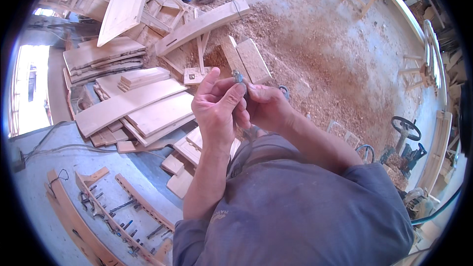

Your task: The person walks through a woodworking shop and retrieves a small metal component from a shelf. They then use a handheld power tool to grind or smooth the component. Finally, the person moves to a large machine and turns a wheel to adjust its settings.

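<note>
Piece of small, knobbly, blue-grey, metal-looking hardware [237, 76] held up in front of the body, well above the floor; its upper end shows past the left thumb, the rest hidden among the fingers. Left hand [219, 103] closed to a narrow pinch on it, thumb laid along the near side, other fingers curled. Right hand [271, 103] narrow too, thumb and fingertips meeting the left hand's at the lower part; whether they grip the piece or only steady it, cannot tell. Handling, by judgement: light enough for fingertips, stiff, no give to a squeeze, unlikely to break in the hand; smooth metal could turn or slip if the skin is dusty. Edges too small to read; worth treating as possibly sharp. Best hold likely low on the body, thumb against the side of a finger, exposed tip left free, second hand supporting the lower end. A drop would be awkward: loose brown sawdust [320, 69] covers much of the floor beyond and could swallow something this small. Beyond the hands, a pair of pale, dust-coated, rectangular wooden blocks [253, 61]. Lower left, well apart, a brown wooden strip with a row of holes [145, 202], dark metal rods [123, 206] beside it.
</note>
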A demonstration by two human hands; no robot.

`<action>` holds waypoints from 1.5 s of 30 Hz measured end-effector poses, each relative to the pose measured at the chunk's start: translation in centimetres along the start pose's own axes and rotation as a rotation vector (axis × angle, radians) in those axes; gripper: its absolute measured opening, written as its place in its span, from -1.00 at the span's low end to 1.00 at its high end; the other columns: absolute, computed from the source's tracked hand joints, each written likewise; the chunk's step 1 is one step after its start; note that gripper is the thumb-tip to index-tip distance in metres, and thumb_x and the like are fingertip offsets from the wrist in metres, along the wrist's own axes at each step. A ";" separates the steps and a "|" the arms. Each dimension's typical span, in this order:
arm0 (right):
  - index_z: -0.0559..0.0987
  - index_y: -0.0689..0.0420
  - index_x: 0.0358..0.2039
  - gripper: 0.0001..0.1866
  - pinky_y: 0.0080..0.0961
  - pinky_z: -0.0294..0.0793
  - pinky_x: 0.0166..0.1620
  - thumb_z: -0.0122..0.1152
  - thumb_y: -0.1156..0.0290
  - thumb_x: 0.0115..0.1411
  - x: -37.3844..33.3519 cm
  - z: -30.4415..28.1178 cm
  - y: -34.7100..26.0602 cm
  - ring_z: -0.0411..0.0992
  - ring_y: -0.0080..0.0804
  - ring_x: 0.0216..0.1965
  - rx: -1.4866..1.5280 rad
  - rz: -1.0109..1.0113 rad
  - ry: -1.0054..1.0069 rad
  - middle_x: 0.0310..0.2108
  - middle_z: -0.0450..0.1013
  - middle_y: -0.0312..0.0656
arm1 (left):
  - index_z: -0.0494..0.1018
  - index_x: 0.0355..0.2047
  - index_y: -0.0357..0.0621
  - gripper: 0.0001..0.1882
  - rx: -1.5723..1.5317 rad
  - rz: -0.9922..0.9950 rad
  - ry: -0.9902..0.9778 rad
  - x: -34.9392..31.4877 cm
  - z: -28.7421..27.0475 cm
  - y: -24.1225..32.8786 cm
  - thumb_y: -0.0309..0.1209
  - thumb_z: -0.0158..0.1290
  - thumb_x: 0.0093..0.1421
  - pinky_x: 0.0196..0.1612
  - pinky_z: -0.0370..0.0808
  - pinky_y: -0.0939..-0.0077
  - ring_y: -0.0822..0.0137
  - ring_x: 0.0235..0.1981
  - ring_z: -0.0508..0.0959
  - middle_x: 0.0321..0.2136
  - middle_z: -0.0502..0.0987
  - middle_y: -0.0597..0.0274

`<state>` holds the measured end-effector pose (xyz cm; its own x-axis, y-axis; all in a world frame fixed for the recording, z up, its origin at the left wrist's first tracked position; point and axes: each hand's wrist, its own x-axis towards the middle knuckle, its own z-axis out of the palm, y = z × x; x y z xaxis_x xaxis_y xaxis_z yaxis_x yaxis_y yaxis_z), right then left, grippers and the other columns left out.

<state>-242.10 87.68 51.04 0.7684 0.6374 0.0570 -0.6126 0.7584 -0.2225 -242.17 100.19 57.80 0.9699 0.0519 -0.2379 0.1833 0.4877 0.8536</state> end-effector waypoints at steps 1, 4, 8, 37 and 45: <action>0.48 0.18 -0.21 -0.66 -0.42 0.40 -0.35 0.03 0.11 0.33 0.0 -0.2 0.1 0.47 -0.27 -0.48 0.006 -0.001 0.001 -0.43 0.47 -0.14 | 0.16 0.22 -0.43 -0.31 0.001 -0.003 -0.008 0.1 0.0 0.0 -0.61 0.23 0.12 -0.80 0.45 0.55 0.42 -0.67 0.53 -0.32 0.61 -0.05; 0.48 0.18 -0.23 -0.66 -0.41 0.40 -0.34 0.02 0.12 0.34 0.2 -0.4 0.2 0.47 -0.26 -0.48 0.008 -0.003 0.003 -0.45 0.47 -0.12 | 0.14 0.22 -0.45 -0.29 0.010 0.000 -0.003 0.2 -0.1 -0.2 -0.61 0.24 0.12 -0.82 0.42 0.57 0.43 -0.68 0.51 -0.32 0.60 -0.05; 0.48 0.19 -0.25 -0.62 -0.40 0.39 -0.33 -0.01 0.08 0.34 0.3 0.1 -0.3 0.46 -0.25 -0.48 -0.012 -0.014 0.031 -0.49 0.47 -0.09 | 0.13 0.24 -0.47 -0.27 0.027 0.004 -0.013 0.6 0.0 -0.3 -0.61 0.24 0.12 -0.83 0.39 0.58 0.45 -0.69 0.50 -0.34 0.60 -0.04; 0.53 0.19 -0.31 -0.64 -0.50 0.39 -0.50 0.06 0.11 0.34 -4.6 -1.9 -3.7 0.44 -0.41 -0.51 -0.064 -0.190 0.434 -0.49 0.43 -0.23 | 0.36 -0.02 -0.31 -0.60 0.079 -0.275 -0.161 3.5 4.7 -5.6 -0.52 0.21 0.16 -0.82 0.25 0.62 0.53 -0.77 0.34 -0.55 0.42 0.30; 0.51 0.05 -0.36 -0.65 -0.51 0.34 -0.46 0.10 0.01 0.29 -5.3 -6.6 -10.8 0.40 -0.50 -0.49 -0.176 -0.225 0.408 -0.50 0.42 -0.30 | 0.47 -0.30 -0.17 -0.90 0.081 -0.248 -0.187 7.2 11.7 -8.6 -0.42 0.02 0.32 -0.53 0.41 0.67 0.50 -0.53 0.49 -0.46 0.53 0.30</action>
<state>-238.33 75.25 46.74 0.9094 0.3288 -0.2547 -0.4097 0.8141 -0.4117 -234.88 86.14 54.20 0.9053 -0.2250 -0.3602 0.4227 0.3939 0.8162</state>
